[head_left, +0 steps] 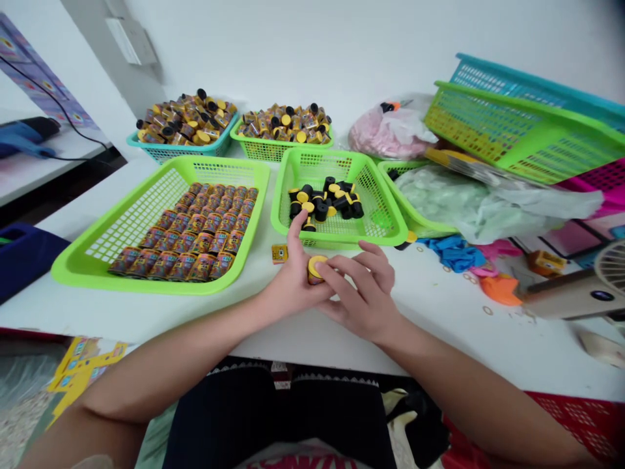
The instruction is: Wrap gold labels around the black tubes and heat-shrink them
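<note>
The work looks partway along: in the big green basket [88,251] on the left, lots of picture-covered tubs [198,234] stand close together in rows, with bare floor along one side. They look like the done ones. The middle basket [342,244] has a loose heap of plain black tubs [322,207] with yellow ends and no pictures, so those seem to be left. One small tub [316,269] with a yellow lid is between the two hands, over the table's near part. The left hand [293,280] is under and beside it with one finger poking up (I cannot tell how tightly that hand closes), and the right hand [365,286] has a narrow hold, its bent fingers on the tub. A little yellow printed piece [280,254] lies near the left hand, and the middle basket's rim is just past the fingers, so both could get bumped. At the back, a blue basket [195,151] and a green one [263,150] are heaped with more tubs. To the right are puffy plastic bags [449,195], tilted baskets [517,130] and a fan [556,293], all rather crowded.
</note>
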Tool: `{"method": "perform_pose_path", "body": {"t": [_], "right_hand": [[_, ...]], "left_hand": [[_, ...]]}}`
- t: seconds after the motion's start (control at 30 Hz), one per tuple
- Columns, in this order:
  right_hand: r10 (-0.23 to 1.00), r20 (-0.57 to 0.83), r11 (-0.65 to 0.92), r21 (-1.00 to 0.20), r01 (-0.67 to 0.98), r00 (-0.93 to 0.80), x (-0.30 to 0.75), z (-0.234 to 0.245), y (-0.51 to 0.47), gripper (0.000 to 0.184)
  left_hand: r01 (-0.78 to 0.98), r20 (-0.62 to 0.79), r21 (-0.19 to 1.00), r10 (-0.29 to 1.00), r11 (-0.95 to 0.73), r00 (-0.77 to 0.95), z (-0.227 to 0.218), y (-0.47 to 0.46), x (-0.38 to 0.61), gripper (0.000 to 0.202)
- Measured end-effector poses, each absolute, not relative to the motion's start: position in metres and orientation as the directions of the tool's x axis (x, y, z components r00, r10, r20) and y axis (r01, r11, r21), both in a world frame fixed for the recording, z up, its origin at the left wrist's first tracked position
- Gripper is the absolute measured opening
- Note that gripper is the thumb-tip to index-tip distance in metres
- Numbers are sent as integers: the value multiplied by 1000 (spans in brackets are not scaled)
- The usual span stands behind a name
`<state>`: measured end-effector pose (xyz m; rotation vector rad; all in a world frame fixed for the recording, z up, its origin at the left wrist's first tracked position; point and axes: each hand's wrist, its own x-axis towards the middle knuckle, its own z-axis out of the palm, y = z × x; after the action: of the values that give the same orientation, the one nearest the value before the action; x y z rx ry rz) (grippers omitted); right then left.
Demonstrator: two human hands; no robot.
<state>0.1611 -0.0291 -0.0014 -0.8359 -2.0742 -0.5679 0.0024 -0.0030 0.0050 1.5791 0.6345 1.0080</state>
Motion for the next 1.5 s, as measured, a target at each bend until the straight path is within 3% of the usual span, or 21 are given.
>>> {"method": "perform_pose_path", "body": {"t": [0.1,0.23,0.4,0.5,0.63,0.73,0.87,0.97,1.03,1.1,1.17,1.2,1.23,1.3,1.33,1.4,1.5], "right_hand": [[310,862,669,102,737,-401,159,0,-29,48],[263,905,722,45,690,-335,159,3,-28,46],[295,889,753,9,658,-349,156,7,-31,53],[321,877,746,-2,666,-357,155,7,-32,52],[255,882,695,117,709,-396,160,2,-27,43],[246,862,673,177,718,-443,165,-1,-22,35],[263,846,677,181,714,-464,168,-3,-20,35],[250,860,684,168,710,-445,170,4,-20,39],[300,850,733,85,675,-433,173,14,-11,40],[487,768,751,-125,649,-416,176,28,9,36],[747,533,624,-358,695,-397,177,43,40,32],[847,358,518,-398,757,-392,176,49,58,30],[894,181,448,-366,816,-410,173,53,76,27],[876,-187,380,-300,875,-445,164,56,106,29],[852,-276,372,-276,886,-444,158,55,117,27],[827,-355,366,-251,896,-437,146,51,129,21],[839,-341,357,-244,902,-424,138,46,130,14]], "left_hand": [[-159,300,954,792,-255,532,11,-5,1,108],[-262,267,958,698,-117,665,14,-5,-3,100],[-340,276,940,576,4,770,7,-2,-7,93],[-346,237,935,583,81,777,5,-1,-6,88],[-278,259,956,724,-96,639,8,-1,-2,88],[-238,333,942,761,-238,557,7,1,2,82],[-59,375,917,805,-393,459,11,-1,1,80],[267,301,862,859,-431,414,31,-12,-13,48],[442,286,772,870,-458,401,53,-20,-30,25],[568,330,665,873,-485,359,77,-22,-53,19],[693,361,564,889,-448,281,100,-12,-77,21],[755,359,516,902,-404,238,109,-1,-88,23],[805,344,473,916,-358,205,117,14,-98,24],[878,300,388,939,-282,169,127,49,-112,25],[909,264,336,951,-248,162,128,68,-116,25],[955,207,239,970,-177,128,125,103,-118,24],[981,98,118,985,-154,142,112,140,-111,30]]}}
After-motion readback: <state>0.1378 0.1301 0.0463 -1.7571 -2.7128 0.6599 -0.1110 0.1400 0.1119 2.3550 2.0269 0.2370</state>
